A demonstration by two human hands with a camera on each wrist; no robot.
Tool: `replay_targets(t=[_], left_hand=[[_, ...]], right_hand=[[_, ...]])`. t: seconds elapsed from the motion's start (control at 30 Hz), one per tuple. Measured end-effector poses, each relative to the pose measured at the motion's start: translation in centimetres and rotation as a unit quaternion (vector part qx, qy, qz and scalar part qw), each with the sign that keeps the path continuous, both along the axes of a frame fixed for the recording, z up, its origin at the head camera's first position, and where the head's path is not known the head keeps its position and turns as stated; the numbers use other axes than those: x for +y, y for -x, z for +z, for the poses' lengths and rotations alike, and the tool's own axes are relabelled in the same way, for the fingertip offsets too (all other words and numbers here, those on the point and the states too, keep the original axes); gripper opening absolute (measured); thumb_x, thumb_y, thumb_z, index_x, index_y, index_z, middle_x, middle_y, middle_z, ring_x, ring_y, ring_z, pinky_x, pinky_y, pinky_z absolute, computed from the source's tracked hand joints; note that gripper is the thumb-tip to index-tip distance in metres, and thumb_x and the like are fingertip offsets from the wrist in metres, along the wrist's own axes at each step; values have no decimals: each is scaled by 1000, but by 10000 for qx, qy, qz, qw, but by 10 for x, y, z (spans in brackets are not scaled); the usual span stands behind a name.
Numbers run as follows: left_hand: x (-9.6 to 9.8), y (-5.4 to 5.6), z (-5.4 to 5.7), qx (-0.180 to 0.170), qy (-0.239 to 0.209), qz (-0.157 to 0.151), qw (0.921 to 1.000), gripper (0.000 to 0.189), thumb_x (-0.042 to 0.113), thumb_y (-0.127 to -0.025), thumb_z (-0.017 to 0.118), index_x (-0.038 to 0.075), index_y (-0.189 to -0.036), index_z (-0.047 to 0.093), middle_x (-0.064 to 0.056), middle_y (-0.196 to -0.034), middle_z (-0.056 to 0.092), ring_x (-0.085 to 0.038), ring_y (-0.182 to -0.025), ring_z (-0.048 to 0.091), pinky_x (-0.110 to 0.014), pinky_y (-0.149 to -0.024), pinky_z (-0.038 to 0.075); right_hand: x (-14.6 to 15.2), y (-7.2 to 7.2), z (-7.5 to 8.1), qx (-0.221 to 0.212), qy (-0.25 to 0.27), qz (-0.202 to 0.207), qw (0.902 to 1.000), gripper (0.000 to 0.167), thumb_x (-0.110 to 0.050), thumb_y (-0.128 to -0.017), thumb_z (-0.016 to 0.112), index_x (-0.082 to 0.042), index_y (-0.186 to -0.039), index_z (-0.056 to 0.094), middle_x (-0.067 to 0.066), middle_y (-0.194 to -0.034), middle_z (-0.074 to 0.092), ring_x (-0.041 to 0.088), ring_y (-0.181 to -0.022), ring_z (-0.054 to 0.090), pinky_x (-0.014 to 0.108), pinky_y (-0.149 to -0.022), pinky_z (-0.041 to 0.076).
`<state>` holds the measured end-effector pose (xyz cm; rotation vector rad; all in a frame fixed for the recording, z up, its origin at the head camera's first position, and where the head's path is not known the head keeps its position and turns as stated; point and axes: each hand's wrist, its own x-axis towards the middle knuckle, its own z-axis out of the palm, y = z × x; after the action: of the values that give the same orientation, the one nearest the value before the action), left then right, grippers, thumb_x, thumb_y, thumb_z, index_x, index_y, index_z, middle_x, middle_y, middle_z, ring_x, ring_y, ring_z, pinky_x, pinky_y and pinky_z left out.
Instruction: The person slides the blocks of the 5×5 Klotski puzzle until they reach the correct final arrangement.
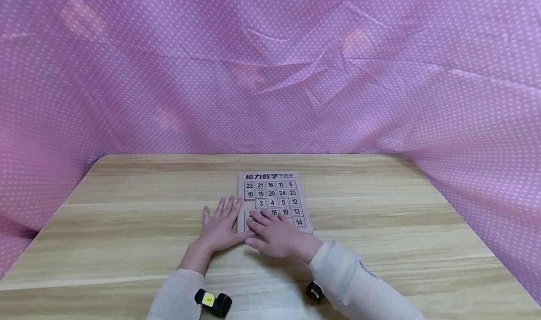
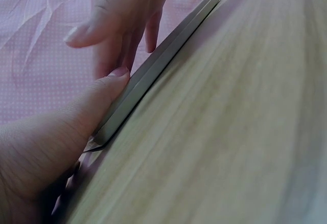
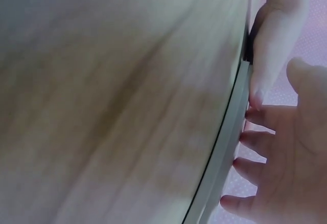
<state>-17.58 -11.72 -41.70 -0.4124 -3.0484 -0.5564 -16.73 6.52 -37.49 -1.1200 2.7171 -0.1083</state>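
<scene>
A flat number slide puzzle (image 1: 272,202) lies on the wooden table, its square tiles printed with black numbers. One gap shows at the left end of its third row, beside the 3 tile (image 1: 261,203). My left hand (image 1: 221,228) is spread at the puzzle's left side, its thumb on the near left corner. Over the lower rows, my right hand (image 1: 279,238) touches the tiles with extended fingertips, hiding several numbers. In the right wrist view, those fingers (image 3: 250,170) meet the board's face along its near edge. The left thumb (image 2: 110,88) presses at the board's rim in the left wrist view.
The light wooden table (image 1: 380,245) extends on both sides of the puzzle. A pink polka-dot cloth (image 1: 270,75) hangs behind it and at both sides. Black wrist straps (image 1: 217,303) sit by the pale sleeves.
</scene>
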Motion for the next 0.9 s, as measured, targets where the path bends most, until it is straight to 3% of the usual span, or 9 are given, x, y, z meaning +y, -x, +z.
replay_targets(t=[0.2, 0.57, 0.9], left_hand=[[0, 1, 0, -6, -45, 7, 10000, 101, 77, -64, 40, 13, -139, 16, -12, -141, 12, -31, -128, 3, -57, -94, -8], [-1, 2, 0, -63, -178, 60, 9998, 101, 75, -63, 44, 14, -139, 16, -11, -141, 11, -29, -128, 1, -56, -94, -10], [-1, 4, -2, -98, -151, 90, 9998, 102, 77, -62, 41, 15, -139, 15, -10, -142, 11, -28, -128, 0, -56, -94, -10]], right_hand=[[14, 4, 3, -83, 328, -139, 9993, 60, -52, -90, 21, -14, -136, 28, 7, -141, 19, 28, -127, 13, 52, -97, 13], [58, 19, -3, -13, 494, -865, 9950, 57, -47, -91, 30, -11, -135, 30, 13, -139, 21, 32, -126, 14, 55, -96, 14], [69, 22, -2, 1, 597, -1032, 9929, 56, -45, -90, 33, -8, -133, 34, 13, -137, 27, 32, -124, 20, 55, -95, 17]])
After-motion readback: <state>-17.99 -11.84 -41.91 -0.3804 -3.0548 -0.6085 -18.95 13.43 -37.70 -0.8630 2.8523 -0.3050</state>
